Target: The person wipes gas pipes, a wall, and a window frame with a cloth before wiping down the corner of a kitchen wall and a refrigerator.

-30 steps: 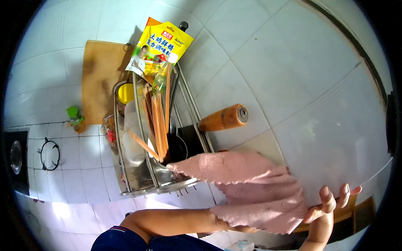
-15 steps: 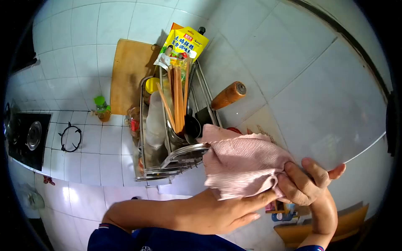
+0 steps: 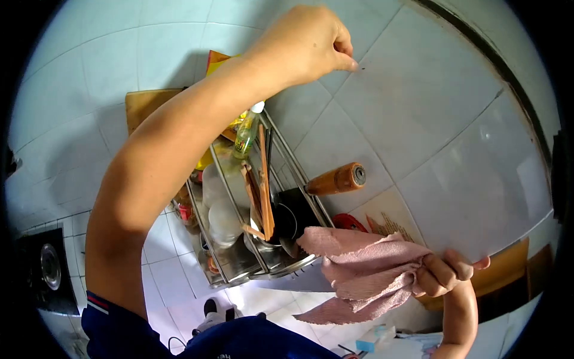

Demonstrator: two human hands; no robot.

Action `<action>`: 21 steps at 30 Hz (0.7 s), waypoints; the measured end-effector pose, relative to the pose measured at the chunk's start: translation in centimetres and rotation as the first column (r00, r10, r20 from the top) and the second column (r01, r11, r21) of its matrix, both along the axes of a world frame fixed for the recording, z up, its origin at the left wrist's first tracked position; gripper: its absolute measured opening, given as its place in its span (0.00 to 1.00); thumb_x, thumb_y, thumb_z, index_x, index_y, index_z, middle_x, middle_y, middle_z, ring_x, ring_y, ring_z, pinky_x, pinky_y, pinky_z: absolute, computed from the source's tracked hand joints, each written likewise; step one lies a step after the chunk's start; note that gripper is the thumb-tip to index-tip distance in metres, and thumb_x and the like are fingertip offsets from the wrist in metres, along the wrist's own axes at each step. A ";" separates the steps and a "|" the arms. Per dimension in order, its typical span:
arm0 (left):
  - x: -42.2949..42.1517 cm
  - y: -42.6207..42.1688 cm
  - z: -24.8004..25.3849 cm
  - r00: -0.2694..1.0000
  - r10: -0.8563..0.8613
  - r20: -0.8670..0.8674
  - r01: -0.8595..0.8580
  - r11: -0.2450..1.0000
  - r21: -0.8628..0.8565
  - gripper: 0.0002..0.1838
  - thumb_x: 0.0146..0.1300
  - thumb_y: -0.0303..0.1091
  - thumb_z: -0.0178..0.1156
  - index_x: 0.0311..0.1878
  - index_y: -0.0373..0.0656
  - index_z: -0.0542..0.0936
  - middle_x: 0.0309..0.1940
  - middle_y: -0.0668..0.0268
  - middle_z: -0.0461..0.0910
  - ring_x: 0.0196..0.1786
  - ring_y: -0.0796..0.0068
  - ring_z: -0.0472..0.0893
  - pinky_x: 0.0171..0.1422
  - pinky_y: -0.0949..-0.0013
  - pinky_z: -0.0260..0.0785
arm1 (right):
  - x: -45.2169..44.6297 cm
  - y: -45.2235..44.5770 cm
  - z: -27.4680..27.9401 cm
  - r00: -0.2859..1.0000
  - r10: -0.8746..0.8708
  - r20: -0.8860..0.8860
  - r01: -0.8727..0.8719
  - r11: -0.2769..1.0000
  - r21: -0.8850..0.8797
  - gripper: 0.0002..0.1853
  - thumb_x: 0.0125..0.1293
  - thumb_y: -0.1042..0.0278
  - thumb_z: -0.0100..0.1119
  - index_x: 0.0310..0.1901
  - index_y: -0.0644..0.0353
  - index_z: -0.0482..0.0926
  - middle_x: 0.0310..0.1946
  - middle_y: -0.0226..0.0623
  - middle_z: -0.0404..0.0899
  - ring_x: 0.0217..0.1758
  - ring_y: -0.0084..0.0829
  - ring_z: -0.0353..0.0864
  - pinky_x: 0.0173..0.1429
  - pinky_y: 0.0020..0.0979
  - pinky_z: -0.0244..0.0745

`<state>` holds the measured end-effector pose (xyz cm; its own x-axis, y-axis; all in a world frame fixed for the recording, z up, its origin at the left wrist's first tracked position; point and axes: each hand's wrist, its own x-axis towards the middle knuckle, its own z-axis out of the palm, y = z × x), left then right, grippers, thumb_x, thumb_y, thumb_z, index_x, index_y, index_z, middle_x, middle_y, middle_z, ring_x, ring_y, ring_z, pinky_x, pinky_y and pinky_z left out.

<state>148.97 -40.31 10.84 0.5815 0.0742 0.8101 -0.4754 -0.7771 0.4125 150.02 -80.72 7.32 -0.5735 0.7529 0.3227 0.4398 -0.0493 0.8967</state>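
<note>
My left hand (image 3: pixel 308 45) is raised at the upper middle, its fingers curled in and its thumb tip at the tiled wall (image 3: pixel 418 96). Beside that tip is a small dark speck (image 3: pixel 363 69) on the tile. I see nothing held in this hand, though part of its inside is hidden. At the lower right my right hand (image 3: pixel 445 274) grips a pink ribbed cloth (image 3: pixel 373 269) in a bunch, and the loose folds hang out to the left.
Below my left forearm stands a metal rack (image 3: pixel 287 143) with wooden chopsticks (image 3: pixel 264 191), a small bottle (image 3: pixel 246 134) and a wooden-handled cleaver (image 3: pixel 338 179). A cutting board (image 3: pixel 149 107) leans behind it. The stove (image 3: pixel 45 269) is at far left.
My left hand has left the cloth and moved up to the wall, its arm now crossing over the rack. My right hand still grips the cloth, which hangs looser. The view has shifted.
</note>
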 end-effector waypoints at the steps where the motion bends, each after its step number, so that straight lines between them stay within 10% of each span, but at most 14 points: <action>1: 1.0 0.1 -0.4 0.999 0.031 0.035 -0.032 0.999 0.035 0.12 0.57 0.40 0.71 0.34 0.41 0.89 0.27 0.57 0.86 0.29 0.61 0.84 0.38 0.62 0.76 | 0.1 0.2 -0.1 1.000 0.013 0.009 -0.013 1.000 0.027 0.12 0.66 0.41 0.54 0.34 0.35 0.70 0.36 0.17 0.76 0.49 0.32 0.70 0.75 0.56 0.39; 4: 2.3 -0.1 -1.1 1.000 0.002 0.014 -0.002 1.000 0.004 0.14 0.56 0.39 0.73 0.36 0.36 0.88 0.27 0.59 0.86 0.28 0.74 0.82 0.37 0.69 0.74 | 0.2 0.7 -0.3 0.999 0.040 0.020 -0.041 0.996 0.082 0.11 0.65 0.41 0.54 0.34 0.35 0.69 0.36 0.17 0.74 0.49 0.32 0.69 0.74 0.55 0.41; 7: 2.8 -0.6 -1.2 0.997 -0.027 0.075 0.033 0.997 -0.075 0.11 0.55 0.38 0.72 0.30 0.40 0.88 0.24 0.58 0.85 0.27 0.61 0.83 0.36 0.60 0.76 | 0.2 1.0 -0.3 0.998 0.055 0.017 -0.057 0.992 0.111 0.11 0.65 0.42 0.53 0.34 0.34 0.68 0.36 0.17 0.73 0.49 0.31 0.68 0.72 0.54 0.43; 21: 4.4 -0.5 -1.7 0.983 -0.061 0.173 0.089 0.983 -0.158 0.08 0.57 0.33 0.69 0.32 0.37 0.87 0.26 0.56 0.86 0.29 0.62 0.85 0.38 0.63 0.77 | 0.7 1.9 -0.4 0.997 0.073 0.018 -0.075 0.983 0.171 0.10 0.66 0.42 0.49 0.34 0.33 0.64 0.35 0.16 0.69 0.50 0.30 0.65 0.68 0.48 0.49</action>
